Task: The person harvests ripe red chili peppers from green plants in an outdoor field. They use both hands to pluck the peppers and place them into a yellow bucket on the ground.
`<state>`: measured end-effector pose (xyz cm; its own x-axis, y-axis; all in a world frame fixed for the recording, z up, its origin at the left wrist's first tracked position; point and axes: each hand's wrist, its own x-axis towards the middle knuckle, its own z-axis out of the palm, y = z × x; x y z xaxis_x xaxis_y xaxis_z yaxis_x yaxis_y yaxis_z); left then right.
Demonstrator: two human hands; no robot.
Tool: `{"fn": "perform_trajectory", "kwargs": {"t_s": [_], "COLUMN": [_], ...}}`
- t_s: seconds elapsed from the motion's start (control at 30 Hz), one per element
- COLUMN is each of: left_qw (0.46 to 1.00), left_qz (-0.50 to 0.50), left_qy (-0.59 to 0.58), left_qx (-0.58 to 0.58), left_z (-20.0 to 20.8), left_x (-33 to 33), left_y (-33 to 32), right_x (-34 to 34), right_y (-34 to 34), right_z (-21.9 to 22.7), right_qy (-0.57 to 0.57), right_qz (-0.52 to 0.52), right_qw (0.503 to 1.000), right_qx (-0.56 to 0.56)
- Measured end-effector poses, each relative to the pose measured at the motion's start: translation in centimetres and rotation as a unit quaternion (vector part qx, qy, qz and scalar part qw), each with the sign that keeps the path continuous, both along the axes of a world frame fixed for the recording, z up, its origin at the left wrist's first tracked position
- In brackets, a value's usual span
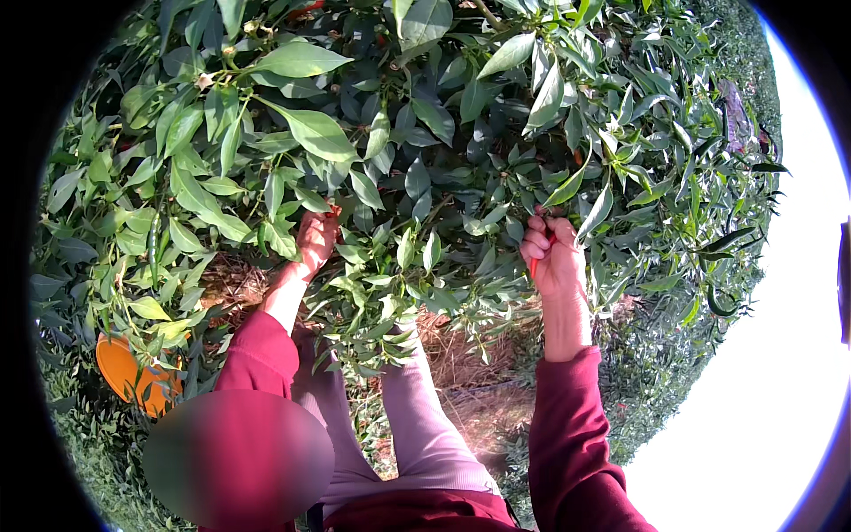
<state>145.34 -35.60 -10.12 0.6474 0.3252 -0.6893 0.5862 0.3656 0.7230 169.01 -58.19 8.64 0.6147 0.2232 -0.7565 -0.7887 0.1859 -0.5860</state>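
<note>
Leafy green chili plants (425, 177) fill the space in front of me. Among the leaves at centre right, my right hand (558, 257) is closed, with a red chili pepper (534, 267) sticking out between its curled fingers. My left hand (317, 238) reaches into the foliage left of centre, its fingers bent together. A bit of red, apparently a chili pepper (334, 211), shows at those fingertips; leaves partly cover it. How either pepper joins its stem is hidden.
An orange round container (133, 372) stands among the plants at the lower left. Green chili peppers (729, 239) hang at the right, and one (153, 248) at the left. Dry straw (470, 355) covers the ground by my legs. A purplish patch (734, 115) shows at the far right.
</note>
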Motion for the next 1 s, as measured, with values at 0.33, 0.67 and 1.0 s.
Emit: {"fn": "perform_trajectory", "kwargs": {"t_s": [0.33, 0.67, 1.0], "left_qw": [0.935, 0.963, 0.986], "left_qz": [0.136, -0.164, 0.138], "left_qy": [-0.280, -0.039, -0.044], "left_qx": [-0.169, 0.209, -0.085], "left_z": [-1.6, 4.9, -0.7], "left_x": [-2.6, 1.5, -3.8], "left_y": [3.1, 3.4, 4.5], "right_x": [-0.4, 0.3, 0.7], "right_y": [0.7, -0.5, -2.5], "right_z": [-0.1, 0.2, 1.8], "right_qy": [0.026, -0.039, -0.190], "right_qz": [0.017, 0.079, 0.480], "right_qw": [0.999, 0.995, 0.764], "right_qx": [-0.020, -0.042, -0.388]}}
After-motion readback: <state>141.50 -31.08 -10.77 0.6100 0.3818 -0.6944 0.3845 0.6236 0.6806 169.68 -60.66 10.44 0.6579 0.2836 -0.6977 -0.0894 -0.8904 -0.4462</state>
